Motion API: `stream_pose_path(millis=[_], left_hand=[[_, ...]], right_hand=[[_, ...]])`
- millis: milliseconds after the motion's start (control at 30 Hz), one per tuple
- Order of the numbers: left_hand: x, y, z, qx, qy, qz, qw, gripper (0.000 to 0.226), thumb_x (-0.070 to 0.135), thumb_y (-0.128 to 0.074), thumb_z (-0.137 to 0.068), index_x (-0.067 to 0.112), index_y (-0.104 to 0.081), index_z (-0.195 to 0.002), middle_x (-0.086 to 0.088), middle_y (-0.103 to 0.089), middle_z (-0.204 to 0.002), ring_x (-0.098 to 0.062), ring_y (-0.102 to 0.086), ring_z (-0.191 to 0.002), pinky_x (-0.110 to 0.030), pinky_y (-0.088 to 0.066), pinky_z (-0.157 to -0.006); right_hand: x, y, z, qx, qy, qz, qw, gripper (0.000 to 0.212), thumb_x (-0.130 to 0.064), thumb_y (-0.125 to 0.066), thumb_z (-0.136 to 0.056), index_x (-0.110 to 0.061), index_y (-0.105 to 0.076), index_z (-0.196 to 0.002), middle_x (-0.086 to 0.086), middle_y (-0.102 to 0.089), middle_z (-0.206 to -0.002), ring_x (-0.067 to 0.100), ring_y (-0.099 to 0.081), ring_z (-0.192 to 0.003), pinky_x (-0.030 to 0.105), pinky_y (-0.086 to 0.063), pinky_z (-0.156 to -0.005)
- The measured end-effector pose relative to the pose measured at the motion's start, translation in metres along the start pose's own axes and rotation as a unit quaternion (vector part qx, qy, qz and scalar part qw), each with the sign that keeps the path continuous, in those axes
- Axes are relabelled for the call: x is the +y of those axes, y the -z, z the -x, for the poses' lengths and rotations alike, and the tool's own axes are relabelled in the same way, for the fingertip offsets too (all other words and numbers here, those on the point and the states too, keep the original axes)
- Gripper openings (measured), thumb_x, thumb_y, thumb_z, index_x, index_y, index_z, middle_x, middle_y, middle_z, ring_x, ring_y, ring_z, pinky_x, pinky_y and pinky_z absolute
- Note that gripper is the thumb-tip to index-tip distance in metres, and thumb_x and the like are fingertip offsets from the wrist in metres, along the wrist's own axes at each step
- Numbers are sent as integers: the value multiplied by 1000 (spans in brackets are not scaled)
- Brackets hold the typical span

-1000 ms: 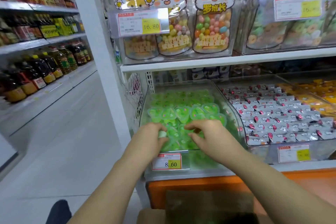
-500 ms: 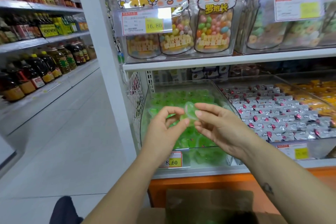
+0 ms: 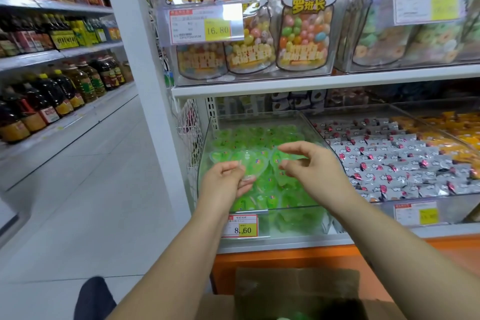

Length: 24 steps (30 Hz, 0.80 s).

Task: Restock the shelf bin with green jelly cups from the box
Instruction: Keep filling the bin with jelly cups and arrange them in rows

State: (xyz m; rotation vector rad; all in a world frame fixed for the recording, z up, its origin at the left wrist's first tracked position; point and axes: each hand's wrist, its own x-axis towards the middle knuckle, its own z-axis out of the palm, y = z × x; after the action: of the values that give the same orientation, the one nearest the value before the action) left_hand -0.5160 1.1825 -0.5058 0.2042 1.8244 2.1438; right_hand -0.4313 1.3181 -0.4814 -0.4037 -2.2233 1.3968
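Shop aisle w/ pale floor (image 3: 85, 189), oil bottles (image 3: 52, 93) racked at left, candy bags (image 3: 304, 23) standing on the upper shelf (image 3: 311, 80). Under that shelf sat the clear bin (image 3: 259, 114), its front lip low, prob. so shoppers can reach in, w/ a price tag (image 3: 242, 226) reading 8.60 clipped below the lip. Green cups (image 3: 259, 138) covered the bin from back wall to front; the rear ones lay in rough rows, face up, so the bin looked nearly full. Both hands hovered over the front half of the pile. The left hand (image 3: 223, 184) had thumb & curled fingers pinching one cup (image 3: 251, 167) by its clear rim, lid toward the camera, likely so it could be dropped flat into a gap like the rest; blur there, so exact finger contact was hard to read. The right hand (image 3: 314, 171) held nothing: fingers loosely bent, thumb & forefinger apart, just beside the cup, as if ready to steady or turn it. The box (image 3: 298, 291) stood at the bottom edge, right under the arms & close to the shelf front, flap open, prob. to keep each reach short. A neighbouring bin of silver sachets (image 3: 389, 161) sat to the right, touching none of this.
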Motion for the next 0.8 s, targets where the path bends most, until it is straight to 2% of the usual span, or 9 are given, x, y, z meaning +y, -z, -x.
stream_pose_path(millis=[33,67,167,300,433,533,700,800], left_hand=[[-1,-1,-4,-1,13,0,1000,9,4,-55,-92,13,-53,-92,-14,-65,-93,-12,-70,-68,-17,-54,-57],[-1,-2,-8,-9,25,-6,1000,10,3,-55,-92,12,-52,-90,-13,-65,-91,-12,-70,-67,-17,-55,-57],[-2,-9,-15,-42,53,-49,997,12,-1,-53,-92,9,-49,-88,-11,-64,-83,-11,-69,-68,-18,-56,-58],[-5,-16,-24,-57,73,-85,992,8,-3,-49,-93,4,-45,-97,-16,-63,-83,-13,-68,-69,-18,-56,-55],[-8,-16,-25,-59,70,-134,987,20,-2,-52,-92,11,-40,-101,-13,-63,-78,-10,-65,-56,-18,-54,-51],[-10,-15,-26,-69,39,-213,974,28,0,-55,-90,17,-42,-106,-14,-65,-83,-14,-65,-62,-21,-53,-52],[-11,-11,-29,-52,15,-188,981,18,-1,-55,-91,16,-49,-88,-9,-65,-78,-12,-66,-64,-17,-51,-50],[-12,-11,-31,-60,22,-197,978,13,2,-58,-90,13,-51,-89,-9,-67,-76,-12,-66,-63,-19,-51,-51]], right_hand=[[3,3,-3,17,9,28,999,22,-7,-63,-85,-25,-66,-96,9,-65,-72,14,-57,-57,16,-44,-54],[6,5,-6,26,21,58,998,21,-8,-62,-86,-23,-67,-98,5,-65,-74,9,-54,-55,14,-41,-51],[15,9,-10,4,39,189,981,25,-10,-60,-87,-20,-67,-110,0,-68,-104,12,-61,-81,17,-43,-75],[35,0,-10,-80,54,344,934,36,-16,-53,-89,-25,-60,-123,9,-61,-122,24,-56,-113,33,-43,-98],[40,-3,-9,-95,57,379,919,41,-12,-50,-87,-26,-58,-125,14,-58,-123,31,-56,-113,40,-46,-96],[42,-3,-9,-96,61,390,914,41,-13,-50,-87,-26,-58,-125,13,-58,-124,32,-55,-113,41,-46,-96],[43,-3,-9,-96,63,398,910,40,-15,-51,-88,-28,-57,-126,11,-56,-127,31,-56,-114,40,-46,-96],[42,-3,-9,-94,69,400,909,39,-17,-51,-89,-29,-57,-125,10,-57,-127,30,-55,-115,40,-46,-96]])
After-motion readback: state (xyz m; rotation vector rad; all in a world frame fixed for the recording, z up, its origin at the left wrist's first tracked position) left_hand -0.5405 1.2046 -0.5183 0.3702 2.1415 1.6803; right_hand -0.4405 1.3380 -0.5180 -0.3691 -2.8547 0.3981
